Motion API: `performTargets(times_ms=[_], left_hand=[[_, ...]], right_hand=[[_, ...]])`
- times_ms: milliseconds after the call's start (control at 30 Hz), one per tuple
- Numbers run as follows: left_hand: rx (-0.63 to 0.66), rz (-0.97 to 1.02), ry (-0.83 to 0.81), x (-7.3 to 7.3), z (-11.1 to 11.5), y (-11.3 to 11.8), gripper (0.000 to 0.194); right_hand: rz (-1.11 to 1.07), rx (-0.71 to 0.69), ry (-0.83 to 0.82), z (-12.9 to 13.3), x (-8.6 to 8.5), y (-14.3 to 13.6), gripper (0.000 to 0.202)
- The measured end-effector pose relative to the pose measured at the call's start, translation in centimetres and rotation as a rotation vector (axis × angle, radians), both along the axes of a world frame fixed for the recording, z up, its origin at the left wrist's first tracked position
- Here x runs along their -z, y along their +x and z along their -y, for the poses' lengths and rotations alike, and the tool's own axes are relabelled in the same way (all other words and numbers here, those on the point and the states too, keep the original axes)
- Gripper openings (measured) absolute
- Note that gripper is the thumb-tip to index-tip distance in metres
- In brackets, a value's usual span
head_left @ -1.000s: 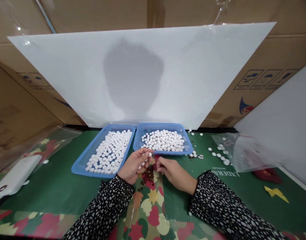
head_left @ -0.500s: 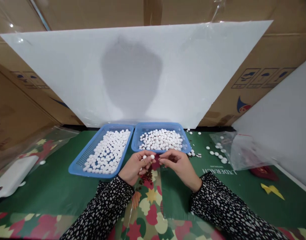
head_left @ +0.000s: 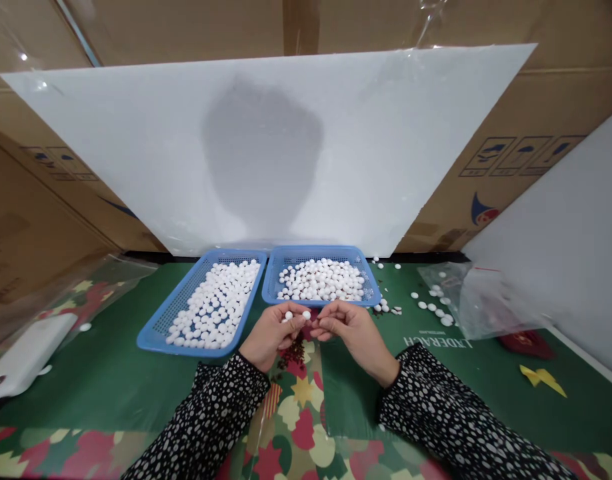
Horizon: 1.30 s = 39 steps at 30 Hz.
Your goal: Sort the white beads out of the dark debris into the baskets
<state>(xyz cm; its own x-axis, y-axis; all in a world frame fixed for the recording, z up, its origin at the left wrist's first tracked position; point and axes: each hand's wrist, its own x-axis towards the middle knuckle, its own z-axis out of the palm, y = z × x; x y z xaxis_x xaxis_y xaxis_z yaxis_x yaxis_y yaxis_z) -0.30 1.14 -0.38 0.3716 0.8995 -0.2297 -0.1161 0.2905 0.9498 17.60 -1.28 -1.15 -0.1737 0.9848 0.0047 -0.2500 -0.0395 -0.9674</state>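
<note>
My left hand (head_left: pixel 272 335) is closed on white balls; one white ball (head_left: pixel 307 315) shows at its fingertips and another lies by the curled fingers. Facing it, my right hand (head_left: pixel 350 331) has its fingertips pinched together close to that ball; whatever they hold is too small to make out. Beyond the hands is a blue basket (head_left: pixel 313 249) of white balls. A second blue basket (head_left: pixel 159 325), also with white balls, stands to the left. Small dark reddish bits (head_left: pixel 293 357) lie on the table below the hands.
Loose white balls (head_left: pixel 439 312) and a clear plastic bag (head_left: pixel 496 300) lie at the right, with yellow scraps (head_left: pixel 543 380) nearer. A white device (head_left: pixel 29 353) is at the far left. A white board (head_left: pixel 366 147) leans behind the baskets against cardboard boxes.
My right hand has moved slightly left, its fingertips closer to the ball in my left hand. The fingers of my right hand are more closed together.
</note>
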Motion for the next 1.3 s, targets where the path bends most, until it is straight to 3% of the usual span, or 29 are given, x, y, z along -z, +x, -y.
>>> performTargets(times_ms=[167, 367, 600, 967, 1300], left_hand=[[0.028, -0.007, 0.002, -0.1, 0.3, 0.3, 0.032], [0.024, -0.011, 0.003, 0.0, 0.5, 0.5, 0.033], [0.025, 0.031, -0.028, 0.1, 0.5, 0.7, 0.036], [-0.039, 0.027, -0.037, -0.2, 1.0, 1.2, 0.039], [-0.071, -0.019, -0.008, 0.0, 1.4, 1.4, 0.04]], right_hand=[[0.141, 0.051, 0.151, 0.2, 0.3, -0.2, 0.006], [0.297, 0.103, 0.317, 0.2, 0.2, 0.0, 0.006], [0.233, 0.088, 0.307, 0.3, 0.7, -0.4, 0.009], [0.392, 0.197, 0.432, 0.7, 0.2, -1.1, 0.013], [0.377, 0.18, 0.38, 0.5, 0.9, -1.0, 0.007]])
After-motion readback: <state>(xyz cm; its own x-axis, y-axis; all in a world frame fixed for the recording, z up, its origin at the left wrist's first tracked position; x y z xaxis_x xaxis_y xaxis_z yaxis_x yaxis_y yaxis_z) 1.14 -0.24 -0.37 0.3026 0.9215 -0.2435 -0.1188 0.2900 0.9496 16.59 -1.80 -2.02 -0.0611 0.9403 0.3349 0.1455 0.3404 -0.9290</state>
